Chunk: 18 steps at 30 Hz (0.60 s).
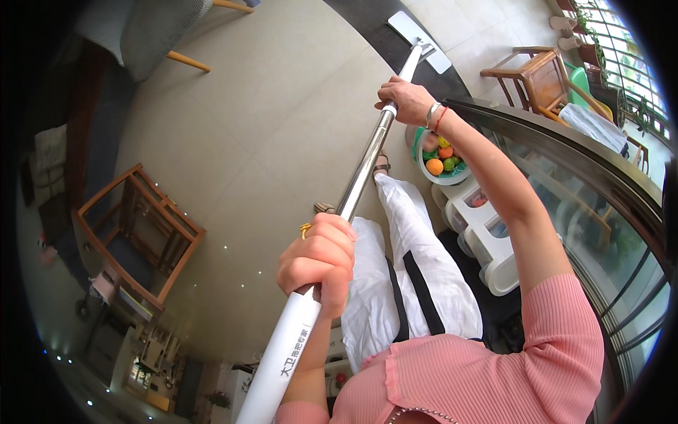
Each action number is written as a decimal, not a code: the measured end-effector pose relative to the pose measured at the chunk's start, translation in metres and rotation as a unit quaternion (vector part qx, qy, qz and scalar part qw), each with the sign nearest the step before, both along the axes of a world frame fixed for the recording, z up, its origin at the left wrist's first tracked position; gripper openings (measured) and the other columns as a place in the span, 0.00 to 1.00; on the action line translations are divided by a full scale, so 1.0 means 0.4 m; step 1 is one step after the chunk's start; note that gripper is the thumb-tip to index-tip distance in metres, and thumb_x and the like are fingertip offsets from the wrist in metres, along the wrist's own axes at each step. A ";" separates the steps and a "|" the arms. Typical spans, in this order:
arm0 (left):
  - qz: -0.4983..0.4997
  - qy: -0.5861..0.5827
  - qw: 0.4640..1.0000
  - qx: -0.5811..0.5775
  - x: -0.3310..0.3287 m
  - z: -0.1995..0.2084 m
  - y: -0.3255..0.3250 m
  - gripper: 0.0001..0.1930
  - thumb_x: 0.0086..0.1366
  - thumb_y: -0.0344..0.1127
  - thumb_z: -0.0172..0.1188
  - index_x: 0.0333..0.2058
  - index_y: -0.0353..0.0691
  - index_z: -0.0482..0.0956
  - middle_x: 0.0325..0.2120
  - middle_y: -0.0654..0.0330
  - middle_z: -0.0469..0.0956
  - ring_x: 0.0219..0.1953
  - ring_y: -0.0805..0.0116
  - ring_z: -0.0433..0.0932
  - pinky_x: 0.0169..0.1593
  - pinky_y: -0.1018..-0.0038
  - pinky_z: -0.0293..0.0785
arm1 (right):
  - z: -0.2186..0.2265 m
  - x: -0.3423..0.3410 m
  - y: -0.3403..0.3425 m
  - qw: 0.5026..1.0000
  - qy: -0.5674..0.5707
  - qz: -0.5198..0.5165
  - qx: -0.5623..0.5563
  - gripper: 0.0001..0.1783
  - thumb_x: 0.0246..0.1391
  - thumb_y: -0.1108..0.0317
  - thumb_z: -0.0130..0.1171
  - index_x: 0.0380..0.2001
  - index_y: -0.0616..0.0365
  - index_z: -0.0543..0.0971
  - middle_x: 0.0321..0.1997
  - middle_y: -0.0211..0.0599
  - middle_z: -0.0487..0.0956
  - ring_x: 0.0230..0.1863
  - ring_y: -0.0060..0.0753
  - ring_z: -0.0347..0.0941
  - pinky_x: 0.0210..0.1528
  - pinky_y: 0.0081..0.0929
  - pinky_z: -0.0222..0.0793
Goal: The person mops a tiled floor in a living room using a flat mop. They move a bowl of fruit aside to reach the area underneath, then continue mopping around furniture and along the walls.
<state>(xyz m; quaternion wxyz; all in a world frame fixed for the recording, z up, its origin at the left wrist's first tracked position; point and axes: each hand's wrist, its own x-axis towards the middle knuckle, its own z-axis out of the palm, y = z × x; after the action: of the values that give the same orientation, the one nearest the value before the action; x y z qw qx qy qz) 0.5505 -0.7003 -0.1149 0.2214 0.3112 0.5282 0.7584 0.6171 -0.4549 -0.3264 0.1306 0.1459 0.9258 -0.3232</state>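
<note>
White plastic and shiny metal make the long pole of a mop [367,161], which runs slanting from the bottom edge of the frame, left of its middle, up to the top, right of its middle. At its far end, the flat white mop head [405,28] is over a dark strip [366,15] of the floor. The left hand [316,261], with a yellow ring on one finger, is near the centre of the frame, and its fingers are closed around the pole, just above the white lower sleeve [282,353]. The right hand [408,100] is higher, at the upper centre, and it is also wrapped around the pole, near the mop head; on this wrist are a silver bracelet [432,113] and a red string [441,119]. Just below this wrist, a round container [446,180] holds orange, yellow and green fruit [434,167], and a white plastic rack [503,275] stands near it. In the upper right is a wooden chair [544,79], beyond a glass panel [600,185] with a dark frame. At the left side is a brown wooden frame [171,197], and in the upper left a grey chair [159,39] with light wooden legs.
</note>
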 end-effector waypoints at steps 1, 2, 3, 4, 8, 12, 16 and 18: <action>0.006 -0.005 1.000 0.021 0.007 -0.024 0.000 0.13 0.66 0.30 0.49 0.22 0.45 0.60 0.14 0.66 0.63 0.18 0.73 0.60 0.33 0.68 0.66 | -0.012 0.000 -0.001 1.000 0.003 0.001 -0.006 0.08 0.54 0.64 0.58 0.25 0.56 0.78 0.31 0.34 0.77 0.45 0.40 0.72 0.41 0.35 0.73; 0.024 -0.009 1.000 0.004 0.011 -0.033 -0.010 0.13 0.66 0.29 0.48 0.22 0.45 0.59 0.14 0.66 0.62 0.18 0.73 0.59 0.33 0.68 0.66 | -0.024 0.000 -0.007 1.000 0.006 0.003 -0.012 0.08 0.55 0.65 0.58 0.25 0.56 0.78 0.31 0.34 0.77 0.45 0.40 0.71 0.41 0.35 0.73; 0.042 -0.013 0.999 -0.013 0.012 -0.037 -0.021 0.13 0.66 0.28 0.47 0.22 0.45 0.58 0.14 0.67 0.61 0.18 0.74 0.59 0.34 0.67 0.66 | -0.034 -0.001 -0.016 1.000 0.009 0.005 -0.017 0.08 0.55 0.65 0.58 0.25 0.56 0.78 0.31 0.34 0.77 0.44 0.40 0.71 0.42 0.34 0.73; 0.060 -0.018 0.998 -0.029 0.015 -0.039 -0.032 0.13 0.66 0.28 0.46 0.22 0.45 0.57 0.14 0.67 0.60 0.18 0.74 0.58 0.34 0.67 0.66 | -0.042 -0.006 -0.022 1.000 -0.001 -0.008 -0.008 0.06 0.52 0.66 0.58 0.25 0.54 0.78 0.30 0.33 0.77 0.44 0.40 0.71 0.42 0.35 0.73; 0.062 -0.019 0.996 -0.053 0.037 -0.045 -0.173 0.13 0.68 0.28 0.44 0.23 0.45 0.55 0.14 0.67 0.58 0.19 0.74 0.57 0.36 0.66 0.65 | -0.078 0.009 -0.157 1.000 0.020 -0.011 -0.013 0.02 0.44 0.68 0.60 0.24 0.51 0.79 0.30 0.30 0.76 0.44 0.38 0.72 0.42 0.35 0.74; 0.080 -0.018 0.992 -0.095 0.043 0.013 -0.362 0.13 0.68 0.31 0.44 0.23 0.46 0.56 0.14 0.68 0.58 0.20 0.74 0.56 0.36 0.68 0.64 | -0.050 -0.002 -0.359 0.999 0.023 0.011 -0.043 0.02 0.43 0.68 0.60 0.24 0.50 0.79 0.30 0.28 0.77 0.43 0.37 0.72 0.37 0.36 0.75; 0.127 -0.012 0.984 -0.125 0.047 0.115 -0.623 0.14 0.66 0.31 0.45 0.22 0.48 0.55 0.14 0.70 0.55 0.19 0.76 0.55 0.34 0.71 0.61 | 0.007 -0.043 -0.660 0.995 0.049 0.041 -0.076 0.03 0.41 0.68 0.60 0.23 0.47 0.79 0.29 0.26 0.76 0.43 0.35 0.72 0.32 0.36 0.75; 0.156 -0.015 0.977 -0.144 0.055 0.170 -0.763 0.15 0.64 0.31 0.46 0.20 0.49 0.54 0.14 0.71 0.55 0.19 0.77 0.54 0.32 0.73 0.57 | 0.047 -0.060 -0.820 0.993 0.051 0.057 -0.088 0.03 0.41 0.67 0.60 0.24 0.47 0.79 0.29 0.24 0.76 0.42 0.33 0.72 0.31 0.34 0.74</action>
<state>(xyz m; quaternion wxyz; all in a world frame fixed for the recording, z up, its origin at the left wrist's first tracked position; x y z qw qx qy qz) 0.5725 -1.0055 -0.0467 0.1511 0.1783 0.6704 0.7042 0.5932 -0.7831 -0.3077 0.1142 0.0642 0.9061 -0.4022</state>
